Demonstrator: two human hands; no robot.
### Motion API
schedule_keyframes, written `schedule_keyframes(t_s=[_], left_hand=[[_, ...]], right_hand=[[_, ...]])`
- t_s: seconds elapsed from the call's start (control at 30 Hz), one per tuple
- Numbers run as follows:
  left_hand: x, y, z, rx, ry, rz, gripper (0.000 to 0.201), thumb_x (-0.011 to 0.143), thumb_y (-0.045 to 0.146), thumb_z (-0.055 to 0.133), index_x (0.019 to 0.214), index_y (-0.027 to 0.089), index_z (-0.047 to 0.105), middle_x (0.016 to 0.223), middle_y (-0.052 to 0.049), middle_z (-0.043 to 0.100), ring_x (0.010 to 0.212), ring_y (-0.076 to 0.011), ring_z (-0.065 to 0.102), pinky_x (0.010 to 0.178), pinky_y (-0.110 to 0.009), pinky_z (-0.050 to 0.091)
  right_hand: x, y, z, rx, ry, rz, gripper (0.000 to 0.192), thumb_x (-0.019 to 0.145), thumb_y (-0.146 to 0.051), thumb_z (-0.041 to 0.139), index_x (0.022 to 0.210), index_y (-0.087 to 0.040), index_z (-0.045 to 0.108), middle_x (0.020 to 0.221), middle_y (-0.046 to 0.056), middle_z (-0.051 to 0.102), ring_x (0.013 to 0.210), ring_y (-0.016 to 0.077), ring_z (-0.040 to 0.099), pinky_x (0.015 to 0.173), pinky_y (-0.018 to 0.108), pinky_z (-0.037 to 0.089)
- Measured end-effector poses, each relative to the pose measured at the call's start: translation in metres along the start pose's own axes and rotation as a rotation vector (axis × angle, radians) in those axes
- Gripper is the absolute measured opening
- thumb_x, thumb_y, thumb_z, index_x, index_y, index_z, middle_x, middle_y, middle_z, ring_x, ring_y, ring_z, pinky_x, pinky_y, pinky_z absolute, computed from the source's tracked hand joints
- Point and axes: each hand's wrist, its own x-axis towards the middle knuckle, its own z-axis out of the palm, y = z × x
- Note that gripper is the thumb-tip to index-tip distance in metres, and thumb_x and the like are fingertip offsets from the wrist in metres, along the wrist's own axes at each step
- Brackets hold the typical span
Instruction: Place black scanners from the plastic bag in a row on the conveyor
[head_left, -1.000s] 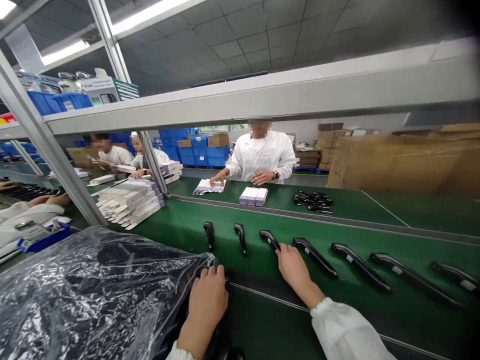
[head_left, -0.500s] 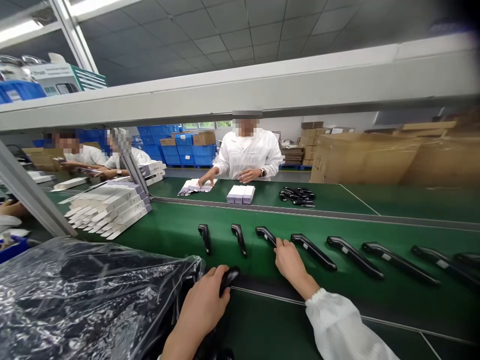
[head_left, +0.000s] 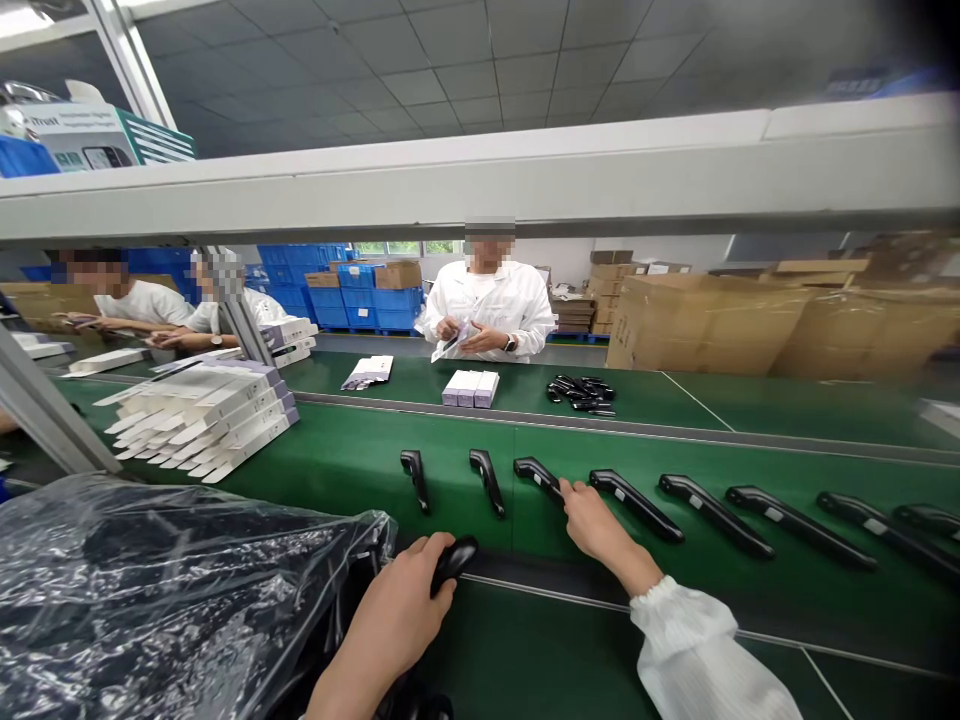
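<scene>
Green conveyor belt (head_left: 360, 460), left hand (head_left: 397, 610) grip clamped on black handset (head_left: 452, 560), right hand (head_left: 596, 520) fingertips touching a belt handset (head_left: 537, 477).

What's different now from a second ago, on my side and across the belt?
The left hand has drawn a black handheld device out of the plastic bag and grips it. The person opposite lifted a leaflet off the table. The right hand still rests on the third device in the row.

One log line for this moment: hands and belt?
left hand: shut on black handset | right hand: touching handset on belt | green belt: handsets in row
</scene>
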Motion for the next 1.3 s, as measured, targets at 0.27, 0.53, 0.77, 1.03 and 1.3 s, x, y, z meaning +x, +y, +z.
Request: schedule_keyframes(t_s=[0.27, 0.53, 0.77, 1.03, 1.3], left_hand=[[0.003, 0.012, 0.013, -0.030, -0.005, 0.075, 0.042, 0.089, 0.027, 0.050, 0.131, 0.027, 0.052, 0.130, -0.006, 0.060, 0.110, -0.0281, 0.062, 0.083, -0.035, 0.050], [-0.003, 0.036, 0.029, -0.061, 0.044, 0.289, 0.042, 0.090, 0.015, 0.050, 0.131, 0.025, 0.046, 0.126, -0.006, 0.062, 0.111, -0.0240, 0.061, 0.085, -0.032, 0.049], [-0.035, 0.021, 0.022, 0.307, 0.082, 0.148, 0.053, 0.091, 0.016, 0.050, 0.143, 0.023, 0.041, 0.137, -0.011, 0.052, 0.119, -0.0289, 0.054, 0.091, -0.039, 0.049], [-0.046, -0.028, 0.027, 0.504, 0.128, -0.144, 0.042, 0.092, 0.008, 0.034, 0.122, 0.017, 0.062, 0.117, -0.015, 0.062, 0.114, -0.0324, 0.055, 0.087, -0.045, 0.046], [-0.044, -0.006, 0.031, 0.214, 0.180, -0.158, 0.022, 0.087, 0.014, 0.044, 0.099, 0.016, 0.062, 0.106, -0.013, 0.064, 0.103, -0.0317, 0.057, 0.090, -0.047, 0.039]], right_hand=[[-0.008, 0.006, -0.004, 0.004, 0.120, 0.108, 0.034, 0.099, -0.019, 0.039, 0.127, -0.007, 0.054, 0.114, 0.019, 0.060, 0.109, 0.0304, 0.054, 0.087, 0.036, 0.043], [-0.064, -0.052, -0.059, 0.883, -0.221, -0.341, 0.044, 0.091, -0.043, 0.057, 0.131, -0.023, 0.059, 0.120, 0.007, 0.065, 0.102, 0.0220, 0.062, 0.085, 0.031, 0.049], [-0.058, -0.052, -0.063, 0.754, -0.227, -0.255, 0.021, 0.085, -0.026, 0.059, 0.101, -0.021, 0.072, 0.085, 0.002, 0.071, 0.077, 0.0189, 0.064, 0.070, 0.027, 0.046], [-0.016, -0.032, -0.005, 0.315, 0.107, 0.045, 0.045, 0.093, -0.010, 0.041, 0.137, -0.008, 0.048, 0.120, 0.018, 0.062, 0.112, 0.0275, 0.058, 0.088, 0.032, 0.045], [0.003, -0.010, 0.029, 0.067, 0.184, 0.019, 0.041, 0.096, -0.018, 0.032, 0.126, 0.000, 0.055, 0.109, 0.025, 0.065, 0.102, 0.0349, 0.061, 0.082, 0.043, 0.048]])
